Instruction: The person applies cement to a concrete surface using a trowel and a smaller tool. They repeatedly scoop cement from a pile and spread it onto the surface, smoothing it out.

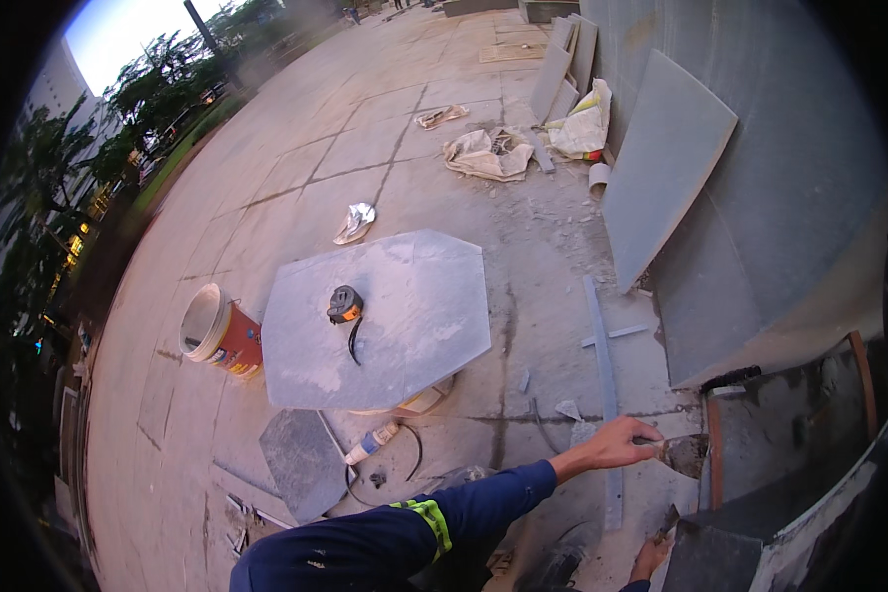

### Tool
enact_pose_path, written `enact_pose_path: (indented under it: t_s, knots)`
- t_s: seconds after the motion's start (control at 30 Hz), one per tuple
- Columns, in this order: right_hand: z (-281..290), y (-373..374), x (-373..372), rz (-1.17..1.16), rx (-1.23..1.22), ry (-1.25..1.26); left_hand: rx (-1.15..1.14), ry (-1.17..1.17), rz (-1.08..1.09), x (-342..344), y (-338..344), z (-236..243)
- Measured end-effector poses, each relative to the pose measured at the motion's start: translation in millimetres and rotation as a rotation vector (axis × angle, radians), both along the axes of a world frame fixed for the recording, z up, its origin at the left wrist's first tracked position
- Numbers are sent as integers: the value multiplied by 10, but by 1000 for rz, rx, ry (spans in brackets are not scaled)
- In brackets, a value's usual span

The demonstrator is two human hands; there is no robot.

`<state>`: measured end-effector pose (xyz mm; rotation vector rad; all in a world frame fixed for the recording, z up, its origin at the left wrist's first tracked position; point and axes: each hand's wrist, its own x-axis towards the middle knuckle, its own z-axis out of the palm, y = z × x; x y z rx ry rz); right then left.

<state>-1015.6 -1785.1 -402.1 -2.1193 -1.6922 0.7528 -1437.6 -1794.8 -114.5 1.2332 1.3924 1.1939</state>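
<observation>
Pale paving [296, 212] spreads around us; the left hand [614, 445] grips a flat-bladed scraper [684, 455], the right hand [649, 559] apart below, its hold unclear to me.

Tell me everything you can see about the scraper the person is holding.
The scraper has a broad, flat blade that looks like metal, mottled dark grey and brown as if smeared or stained. It widens away from the handle, which the fingers mostly cover. The left hand grips it, with the blade pointing to the right of the picture. Its far edge lies at a reddish-brown strip; whether they touch, I can't tell.
</observation>
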Motion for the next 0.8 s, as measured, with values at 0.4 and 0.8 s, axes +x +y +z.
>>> enact_pose_path:
  t_s: [0.4,0.8]
  knots:
    - [510,343,-273,24,-87,-79,-166,-119,51,-38,338,-212]
    - [1147,165,-843,-483,-333,881,-198,-115,45,22,322,-165]
